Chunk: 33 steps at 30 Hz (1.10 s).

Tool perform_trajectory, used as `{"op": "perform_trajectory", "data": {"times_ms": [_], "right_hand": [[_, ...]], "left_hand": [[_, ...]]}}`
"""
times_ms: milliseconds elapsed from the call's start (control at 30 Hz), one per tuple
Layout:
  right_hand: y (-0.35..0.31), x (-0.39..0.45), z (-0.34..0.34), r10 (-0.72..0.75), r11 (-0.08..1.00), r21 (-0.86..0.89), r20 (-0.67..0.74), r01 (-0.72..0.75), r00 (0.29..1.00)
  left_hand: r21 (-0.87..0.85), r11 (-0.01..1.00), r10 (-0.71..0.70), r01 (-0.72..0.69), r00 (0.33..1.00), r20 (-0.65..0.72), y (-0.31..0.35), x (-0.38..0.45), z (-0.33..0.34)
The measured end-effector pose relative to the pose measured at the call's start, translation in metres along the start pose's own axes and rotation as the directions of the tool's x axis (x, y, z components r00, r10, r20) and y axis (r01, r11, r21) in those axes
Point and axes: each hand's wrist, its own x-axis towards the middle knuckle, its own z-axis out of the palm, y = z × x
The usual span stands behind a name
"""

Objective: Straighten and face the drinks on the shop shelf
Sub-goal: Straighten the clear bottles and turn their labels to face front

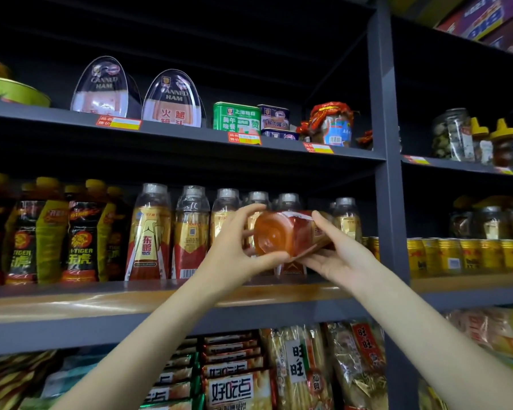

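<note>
1. Presently, a drink bottle (282, 235) is held on its side in front of the middle shelf (101, 303), its round orange base turned toward the camera and its neck pointing back toward the shelf.
2. The bottle's base end is gripped by the left hand (234, 247), with the fingers curled over the top and the thumb tucked under the lower edge.
3. The bottle's body is cradled by the right hand (335, 253), the palm lying beneath it and the fingers curled up along its right side.
4. Behind the held bottle, a row of upright bottles (172, 232) with clear caps and gold-and-red labels is seen on the same shelf, some labels facing forward and others turned aside.
5. To the left of that row, dark energy-drink bottles (80, 235) with yellow caps are lined up, touching one another.
6. On the shelf above, two oval ham tins (172, 99) are propped upright, with a green tin (237, 116) and a wrapped jar (332, 125) further right.
7. Beyond the grey upright post (388, 173), gold cans (462, 255) are ranked in the right bay.
8. Below the middle shelf, packets of snacks (296, 365) are stacked.
</note>
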Motion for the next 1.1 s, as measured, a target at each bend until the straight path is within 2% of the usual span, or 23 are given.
{"op": "perform_trajectory", "data": {"times_ms": [100,167,233,300,333,400,567,633,700,800,900,1000,1100], "right_hand": [[0.004,0.008,0.001,-0.156,0.984,-0.077,0.047,0.159,0.987],[0.006,0.010,0.001,-0.228,0.968,-0.086,0.097,0.236,0.969],[0.002,0.010,0.000,-0.220,0.965,-0.105,0.159,0.238,0.962],[-0.004,0.007,-0.001,-0.120,0.969,-0.184,0.217,0.162,0.969],[-0.006,0.006,-0.001,-0.058,0.970,-0.219,0.222,0.107,0.973],[-0.007,0.004,-0.003,0.030,0.976,-0.216,0.196,0.014,0.980],[-0.005,0.001,-0.001,0.026,0.996,-0.090,0.164,-0.011,0.986],[-0.003,0.002,-0.003,-0.045,0.991,-0.117,0.165,0.065,0.985],[0.002,0.002,-0.005,-0.182,0.957,-0.195,0.173,0.215,0.968],[0.005,-0.002,-0.007,-0.402,0.847,-0.293,0.191,0.443,0.895],[0.003,-0.002,-0.009,-0.516,0.703,-0.430,0.240,0.567,0.822],[-0.005,-0.004,-0.010,-0.597,0.456,-0.638,0.298,0.620,0.745],[-0.021,-0.002,-0.012,-0.587,0.164,-0.806,0.384,0.569,0.713]], "left_hand": [[-0.188,0.953,-0.240,0.238,0.971,0.013,-0.001,0.002,-0.002],[-0.200,0.939,-0.285,0.281,0.959,0.012,-0.003,0.004,-0.001],[-0.114,0.973,-0.206,0.199,0.977,-0.053,-0.003,0.004,-0.001],[0.107,0.994,-0.014,0.023,0.996,-0.091,-0.001,0.002,-0.005],[0.207,0.976,0.082,-0.067,0.994,-0.067,-0.001,0.002,-0.008],[0.295,0.938,0.188,-0.181,0.982,0.005,0.001,0.003,-0.011],[0.388,0.872,0.273,-0.298,0.955,0.119,0.002,0.005,-0.012],[0.423,0.855,0.260,-0.302,0.953,0.154,-0.005,0.004,-0.011],[0.424,0.862,0.223,-0.277,0.959,0.173,-0.013,0.002,-0.009],[0.331,0.919,0.181,-0.213,0.976,0.125,-0.015,0.003,-0.010],[0.301,0.936,0.144,-0.181,0.980,0.139,-0.012,0.009,-0.009],[0.413,0.892,0.093,-0.182,0.970,0.227,-0.014,0.017,-0.008],[0.526,0.833,0.073,-0.170,0.977,0.200,-0.019,0.030,-0.011]]}}
